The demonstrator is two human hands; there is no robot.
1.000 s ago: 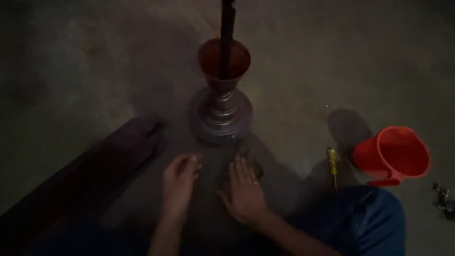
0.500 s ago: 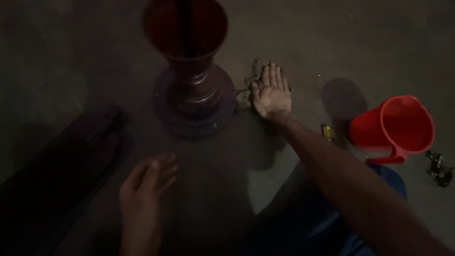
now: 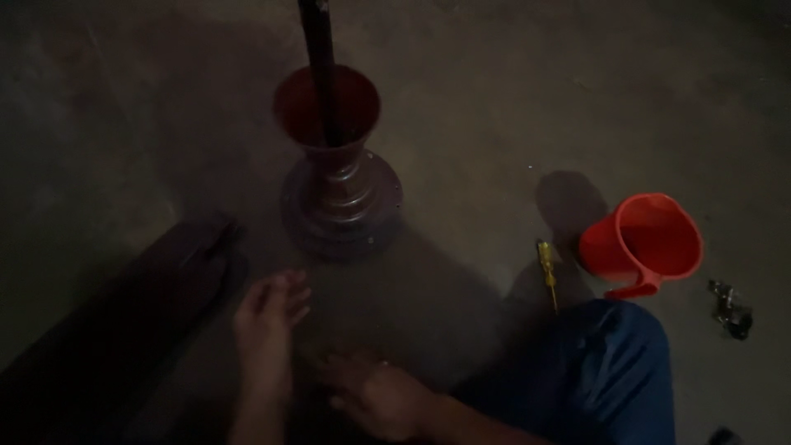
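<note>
While both hands sit low on the floor: right hand (image 3: 383, 395) flat, fingers spread, empty | left hand (image 3: 268, 317) loosely open, empty | dark red pedestal stand (image 3: 338, 198) just beyond | orange jug (image 3: 647, 243) right

I see a matt, rough concrete-looking floor (image 3: 577, 91). Stand base (image 3: 342, 198) w/ dark pole (image 3: 320, 74): reddish-brown, semi-glossy, prob. metal or lacquered, can't tell which. Jug (image 3: 643, 245): smooth orange-red plastic. Screwdriver (image 3: 547, 272): clear yellow plastic handle, thin metal shaft. Trousers (image 3: 610, 379): blue cloth, matt. Dark plank (image 3: 107, 330) at floor's left edge looks like wood, dull.
</note>
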